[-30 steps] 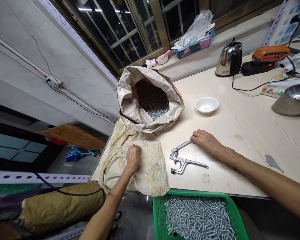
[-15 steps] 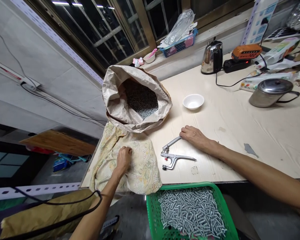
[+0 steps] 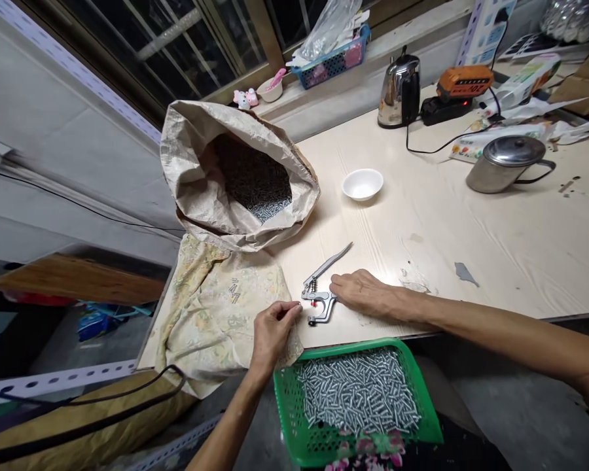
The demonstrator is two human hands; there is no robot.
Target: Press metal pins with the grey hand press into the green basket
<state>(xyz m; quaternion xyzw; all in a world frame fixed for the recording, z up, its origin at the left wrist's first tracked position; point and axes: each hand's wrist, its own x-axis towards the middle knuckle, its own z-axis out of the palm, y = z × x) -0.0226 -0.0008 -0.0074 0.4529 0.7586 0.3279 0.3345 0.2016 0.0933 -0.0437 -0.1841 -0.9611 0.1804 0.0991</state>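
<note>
Snap-fastener pliers (image 3: 324, 299) lie on the table with their handles spread and a spring and red tip at the jaw. My right hand (image 3: 360, 292) is closed around the lower handle, which it mostly hides. Just left of the jaw, my left hand (image 3: 276, 327) pinches a small metal piece, apparently a screw; only its tip shows. Several loose screws (image 3: 234, 290) rest on the flowered cloth (image 3: 201, 327). Below the table edge, a green basket (image 3: 287, 412) holds a heap of silvery screws (image 3: 358, 392).
An open woven sack (image 3: 186, 163) of small metal parts stands behind the cloth. A white bowl (image 3: 362, 185) sits near the middle. Further right are an electric kettle (image 3: 397, 91), an orange battery (image 3: 465, 81) on a charger, and a lidded metal mug (image 3: 500, 170).
My left hand has moved right from the cloth to the pliers' jaw, uncovering the loose screws. My right hand has gone from the upper handle to the lower one. The view has shifted.
</note>
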